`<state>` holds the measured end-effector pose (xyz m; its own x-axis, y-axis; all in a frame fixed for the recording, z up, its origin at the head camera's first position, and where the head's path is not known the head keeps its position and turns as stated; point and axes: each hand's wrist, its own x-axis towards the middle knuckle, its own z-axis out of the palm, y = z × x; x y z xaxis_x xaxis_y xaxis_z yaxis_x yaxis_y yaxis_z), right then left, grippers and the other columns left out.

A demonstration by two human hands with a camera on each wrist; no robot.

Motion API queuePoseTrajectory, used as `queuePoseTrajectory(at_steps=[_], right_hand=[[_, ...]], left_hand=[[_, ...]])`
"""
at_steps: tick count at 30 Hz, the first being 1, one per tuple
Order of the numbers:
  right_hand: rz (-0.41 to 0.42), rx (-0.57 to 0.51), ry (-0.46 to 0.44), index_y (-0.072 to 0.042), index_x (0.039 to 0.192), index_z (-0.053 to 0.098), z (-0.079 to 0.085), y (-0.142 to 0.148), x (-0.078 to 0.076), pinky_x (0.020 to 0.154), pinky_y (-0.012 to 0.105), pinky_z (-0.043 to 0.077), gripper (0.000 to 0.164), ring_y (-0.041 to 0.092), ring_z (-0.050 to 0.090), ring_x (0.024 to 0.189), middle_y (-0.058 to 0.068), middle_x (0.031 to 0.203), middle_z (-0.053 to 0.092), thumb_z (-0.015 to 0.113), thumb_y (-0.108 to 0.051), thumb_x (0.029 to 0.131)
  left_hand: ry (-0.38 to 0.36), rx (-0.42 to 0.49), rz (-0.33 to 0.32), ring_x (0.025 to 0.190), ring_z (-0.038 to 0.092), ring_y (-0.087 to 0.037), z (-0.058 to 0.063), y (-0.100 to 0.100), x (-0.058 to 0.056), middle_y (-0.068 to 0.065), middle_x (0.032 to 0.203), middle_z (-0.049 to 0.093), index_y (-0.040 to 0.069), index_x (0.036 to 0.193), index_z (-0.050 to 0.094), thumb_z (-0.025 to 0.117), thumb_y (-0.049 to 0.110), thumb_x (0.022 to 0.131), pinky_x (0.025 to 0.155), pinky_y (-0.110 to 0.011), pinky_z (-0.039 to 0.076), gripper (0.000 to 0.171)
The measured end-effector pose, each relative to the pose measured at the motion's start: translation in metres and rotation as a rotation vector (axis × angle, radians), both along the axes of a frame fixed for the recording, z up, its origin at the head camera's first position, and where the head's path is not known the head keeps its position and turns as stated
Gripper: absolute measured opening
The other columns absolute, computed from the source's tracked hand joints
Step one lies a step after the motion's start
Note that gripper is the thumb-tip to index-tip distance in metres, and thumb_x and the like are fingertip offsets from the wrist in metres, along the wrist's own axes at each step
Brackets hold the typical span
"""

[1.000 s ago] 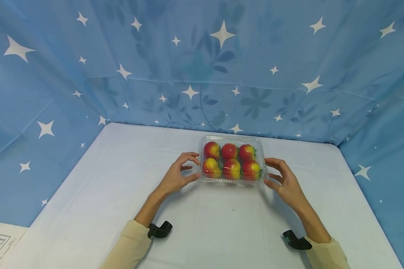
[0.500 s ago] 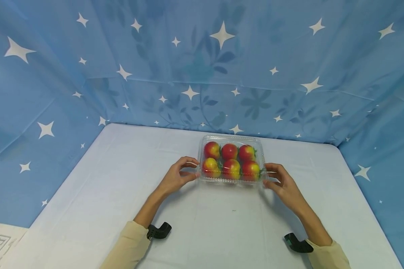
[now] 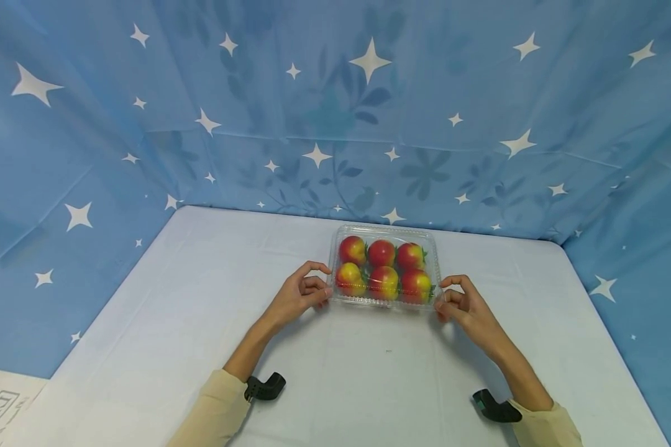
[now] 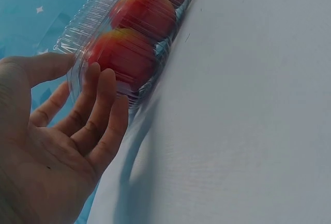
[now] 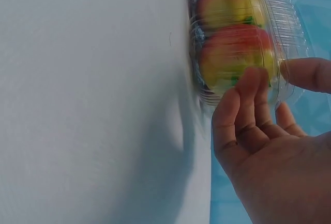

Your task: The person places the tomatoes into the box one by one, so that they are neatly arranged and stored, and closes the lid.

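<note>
A clear plastic clamshell box point(image 3: 369, 303) stands near the back of the white table, its lid down. Inside are several round red-and-yellow fruits point(image 3: 383, 253) with small green leaves, in two rows. At its near left corner, my left hand point(image 3: 296, 295) pinches the edge between thumb and curled fingers, the index finger stretched along the side. My right hand point(image 3: 470, 310) pinches the near right corner in a similar way. In the left wrist view the thumb point(image 4: 51, 68) meets the rim, while the fingertips point(image 4: 106, 79) lie against the end wall.
White cloth covers the table point(image 3: 341, 385). A blue star-patterned curtain point(image 3: 335, 112) rises behind it and along both sides. Printed white material point(image 3: 5, 403) shows at the lower left. Each wrist wears a black camera mount point(image 3: 265, 386).
Both hands have slid slightly toward the box's near corners. Their middle fingers have curled in toward the thumbs, leaving the index fingers stretched out. The box has hardly moved.
</note>
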<state>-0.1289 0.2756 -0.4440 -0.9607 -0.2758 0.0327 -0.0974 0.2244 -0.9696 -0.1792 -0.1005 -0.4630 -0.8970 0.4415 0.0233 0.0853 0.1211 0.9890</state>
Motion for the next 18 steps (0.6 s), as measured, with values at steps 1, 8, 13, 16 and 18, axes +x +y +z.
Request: queuePoseTrajectory(at_steps=[1, 8, 13, 16, 18], right_hand=[[-0.004, 0.013, -0.010, -0.001, 0.128, 0.035, 0.000, 0.000, 0.000, 0.070, 0.028, 0.056, 0.030, 0.024, 0.060, 0.070, 0.003, 0.077, 0.059, 0.054, -0.003, 0.105], [-0.045, 0.016, -0.066, -0.003, 0.131, 0.033, 0.001, -0.004, 0.003, 0.065, 0.031, 0.053, 0.032, 0.024, 0.055, 0.064, 0.003, 0.072, 0.058, 0.052, -0.007, 0.106], [-0.125, -0.038, -0.106, -0.006, 0.131, 0.038, 0.002, -0.010, 0.006, 0.060, 0.033, 0.049, 0.031, 0.023, 0.052, 0.060, 0.003, 0.070, 0.060, 0.054, -0.007, 0.105], [-0.184, -0.073, -0.128, -0.005, 0.131, 0.041, 0.003, -0.014, 0.008, 0.058, 0.032, 0.049, 0.030, 0.021, 0.052, 0.057, 0.002, 0.069, 0.062, 0.054, -0.004, 0.104], [-0.218, -0.096, -0.139, -0.004, 0.130, 0.042, 0.004, -0.016, 0.008, 0.056, 0.031, 0.049, 0.029, 0.019, 0.052, 0.055, 0.002, 0.067, 0.062, 0.053, -0.001, 0.103]], left_hand=[[-0.007, 0.001, -0.003, 0.086, 0.069, -0.044, 0.000, 0.000, 0.000, -0.032, 0.101, 0.069, 0.008, 0.136, 0.052, 0.067, 0.012, 0.101, 0.076, -0.033, 0.062, 0.039], [-0.038, 0.016, -0.013, 0.079, 0.072, -0.035, 0.001, 0.000, 0.002, -0.033, 0.098, 0.072, 0.006, 0.137, 0.050, 0.066, 0.010, 0.101, 0.074, -0.036, 0.063, 0.040], [-0.077, 0.056, -0.024, 0.072, 0.072, -0.020, 0.002, 0.001, 0.003, -0.025, 0.090, 0.075, 0.007, 0.138, 0.048, 0.064, 0.009, 0.102, 0.074, -0.034, 0.064, 0.040], [-0.091, 0.063, -0.020, 0.071, 0.071, -0.018, 0.002, 0.001, 0.004, -0.019, 0.088, 0.076, 0.008, 0.138, 0.047, 0.063, 0.009, 0.102, 0.073, -0.034, 0.064, 0.040], [-0.097, 0.060, -0.010, 0.071, 0.070, -0.017, 0.003, 0.002, 0.004, -0.018, 0.088, 0.075, 0.009, 0.139, 0.047, 0.062, 0.009, 0.102, 0.072, -0.033, 0.064, 0.039]])
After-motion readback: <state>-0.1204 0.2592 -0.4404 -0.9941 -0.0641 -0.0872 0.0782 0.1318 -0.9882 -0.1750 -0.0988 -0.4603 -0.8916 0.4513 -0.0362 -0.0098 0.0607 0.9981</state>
